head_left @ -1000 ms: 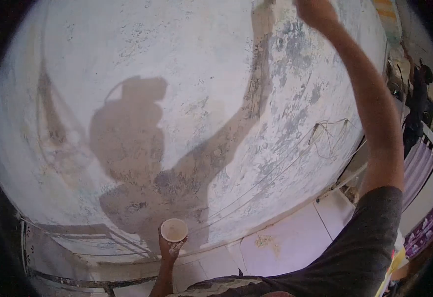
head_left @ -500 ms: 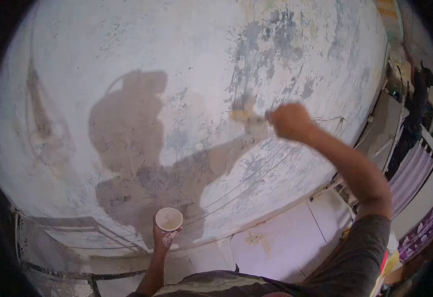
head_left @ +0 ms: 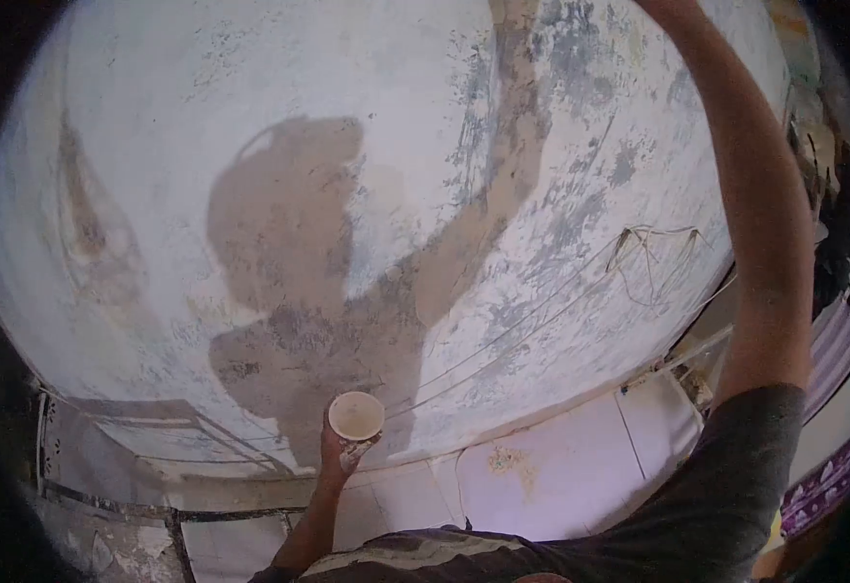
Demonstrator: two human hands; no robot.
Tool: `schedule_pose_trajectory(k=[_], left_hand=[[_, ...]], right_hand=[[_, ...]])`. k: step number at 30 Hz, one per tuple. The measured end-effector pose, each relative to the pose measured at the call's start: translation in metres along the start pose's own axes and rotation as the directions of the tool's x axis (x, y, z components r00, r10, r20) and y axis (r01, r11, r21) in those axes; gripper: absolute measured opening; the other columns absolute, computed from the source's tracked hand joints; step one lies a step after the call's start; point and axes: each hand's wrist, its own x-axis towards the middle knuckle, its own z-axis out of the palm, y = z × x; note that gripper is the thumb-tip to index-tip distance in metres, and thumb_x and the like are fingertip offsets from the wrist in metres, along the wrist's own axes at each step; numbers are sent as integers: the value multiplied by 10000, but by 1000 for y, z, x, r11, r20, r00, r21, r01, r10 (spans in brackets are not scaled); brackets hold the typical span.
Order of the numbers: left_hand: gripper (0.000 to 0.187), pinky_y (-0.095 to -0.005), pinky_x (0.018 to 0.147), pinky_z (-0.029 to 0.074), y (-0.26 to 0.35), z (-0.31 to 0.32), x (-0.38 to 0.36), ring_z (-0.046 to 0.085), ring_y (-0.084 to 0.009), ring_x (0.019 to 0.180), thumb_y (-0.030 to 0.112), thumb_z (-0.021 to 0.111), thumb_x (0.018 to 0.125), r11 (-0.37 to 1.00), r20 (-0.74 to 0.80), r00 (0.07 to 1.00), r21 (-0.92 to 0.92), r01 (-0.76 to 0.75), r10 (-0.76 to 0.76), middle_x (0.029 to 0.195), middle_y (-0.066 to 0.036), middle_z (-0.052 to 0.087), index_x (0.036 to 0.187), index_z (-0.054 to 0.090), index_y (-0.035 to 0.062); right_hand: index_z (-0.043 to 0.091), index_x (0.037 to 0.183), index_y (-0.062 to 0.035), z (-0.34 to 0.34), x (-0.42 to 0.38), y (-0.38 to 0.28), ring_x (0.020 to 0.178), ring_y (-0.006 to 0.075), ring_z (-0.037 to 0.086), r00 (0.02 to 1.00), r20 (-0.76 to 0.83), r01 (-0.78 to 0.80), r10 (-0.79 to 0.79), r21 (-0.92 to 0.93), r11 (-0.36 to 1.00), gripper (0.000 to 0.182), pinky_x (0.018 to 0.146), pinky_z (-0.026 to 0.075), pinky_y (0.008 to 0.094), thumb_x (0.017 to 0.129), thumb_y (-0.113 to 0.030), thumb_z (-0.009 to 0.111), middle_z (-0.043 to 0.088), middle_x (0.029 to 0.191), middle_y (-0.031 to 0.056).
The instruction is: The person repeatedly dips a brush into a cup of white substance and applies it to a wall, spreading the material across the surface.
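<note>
My left hand (head_left: 334, 457) is wrapped round a pale cup (head_left: 356, 432), holding it upright low in front of the wall. White smears mark the cup's outside and my fingers, and its inside looks pale. My right arm (head_left: 765, 223) is stretched high along the right side. Only the edge of my right hand (head_left: 676, 6) shows at the top of the view; its fingers and anything in them are cut off. Before me stands a whitish wall (head_left: 425, 107) with grey, patchy, worn areas, and my shadow falls across it.
Thin cords (head_left: 542, 321) run along the wall to a tangled bunch (head_left: 644, 243) at the right. Below is a pale panelled surface (head_left: 561, 476) with a brownish stain. A dark-edged frame (head_left: 177, 544) stands lower left. Purple cloth (head_left: 838, 355) and clutter line the right.
My right hand, which gripped a yellowish-bristled paintbrush near the wall, has swept up and mostly out of view. The cup sits slightly higher and further right in the view.
</note>
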Motion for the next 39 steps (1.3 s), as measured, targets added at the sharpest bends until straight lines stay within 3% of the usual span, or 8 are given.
schedule_pose_trajectory(k=[3, 7, 17, 31, 34, 36, 37, 39], left_hand=[[816, -347, 890, 480, -40, -4, -4, 576, -225, 1052, 92, 833, 635, 791, 41, 944, -534, 298, -327, 1162, -119, 544, 1278, 333, 48], [822, -343, 890, 478, -15, -12, -15, 567, -221, 1063, 79, 831, 633, 994, 9, 996, -66, 85, -84, 1154, -117, 546, 1283, 328, 51], [775, -409, 856, 527, -1, -30, -36, 562, -243, 1070, 45, 797, 657, 818, 76, 958, -504, 277, -277, 1217, -123, 501, 1283, 343, 91], [535, -424, 794, 554, 8, -34, -82, 573, -250, 1075, 153, 664, 826, 597, 39, 937, -761, 253, -347, 1180, -100, 547, 1268, 370, 88], [463, -426, 766, 561, -22, -42, -84, 580, -249, 1056, 263, 589, 888, 974, -93, 993, -220, 52, -74, 1159, -104, 558, 1266, 387, 88], [427, -421, 736, 569, -24, -52, -69, 601, -263, 999, 315, 508, 930, 287, 161, 866, -902, 324, -473, 1165, -117, 545, 1272, 388, 90], [419, -414, 714, 574, 6, -41, -75, 621, -275, 934, 306, 479, 941, 875, -136, 974, -474, 96, -181, 1177, -123, 528, 1278, 372, 79], [416, -410, 712, 576, -2, -39, -70, 620, -284, 935, 281, 484, 940, 841, -156, 971, -535, 73, -184, 1188, -127, 517, 1283, 365, 77]], right_hand=[[654, 946, -63, 28, -48, -31, 720, 305, 660, 997, 77, 5, -12, 90, 996, 210, 610, 526, 433, 797, -139, 526, 653, 769, 163], [483, 1249, 34, 33, -169, -91, 535, 205, 626, 954, 237, 158, -184, 122, 980, 429, 460, 506, 344, 848, -119, 495, 618, 644, 90], [590, 1102, -57, 1, -321, -136, 645, 289, 655, 526, 664, 235, -532, 488, 841, 296, 571, 522, 404, 820, -99, 511, 638, 703, 117], [643, 858, -48, -2, -99, -61, 693, 315, 660, 991, 127, 18, -35, 130, 991, 204, 562, 525, 446, 876, -161, 475, 668, 803, 162], [653, 806, -49, 19, -183, -111, 702, 319, 656, 952, 271, 86, -146, 221, 971, 230, 612, 527, 437, 859, -161, 459, 652, 759, 144], [638, 962, -6, 21, -251, -146, 628, 270, 651, 948, 270, 121, -171, 192, 974, 228, 521, 522, 401, 812, -113, 504, 619, 665, 110], [629, 777, -56, 22, -278, -154, 657, 226, 639, 907, 322, 182, -271, 281, 942, 93, 533, 515, 344, 763, -116, 559, 620, 694, 83], [625, 1015, 38, 5, -322, -170, 628, 216, 637, 887, 364, 174, -283, 304, 937, 297, 497, 514, 323, 761, -97, 549, 621, 689, 79]])
